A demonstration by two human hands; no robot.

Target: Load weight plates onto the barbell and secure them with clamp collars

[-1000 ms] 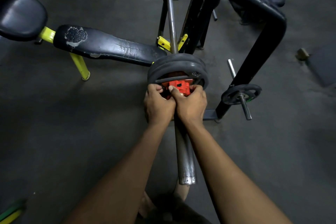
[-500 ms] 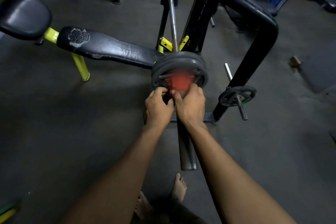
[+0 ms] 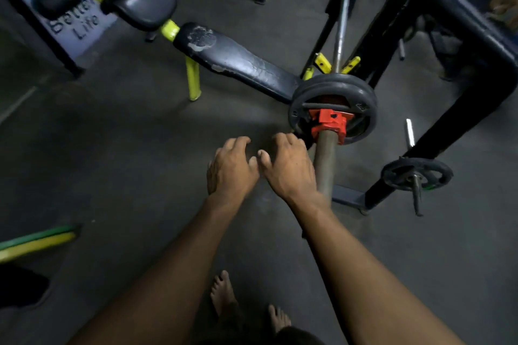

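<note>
The worn black padded bench with yellow legs (image 3: 241,64) stretches from upper left toward the black steel rack frame (image 3: 459,109) on the right. A long steel barbell (image 3: 325,165) lies on the rack's yellow hooks – its near end is hidden behind the right forearm. Two black rubber weight plates (image 3: 333,87) sit on its sleeve, a red clamp collar (image 3: 330,123) touching the outer one. A smaller black plate (image 3: 417,173) hangs on a rack peg. The left hand (image 3: 229,168) and right hand (image 3: 288,168) hover just beside the sleeve – fingers loosely curled, holding nothing.
</note>
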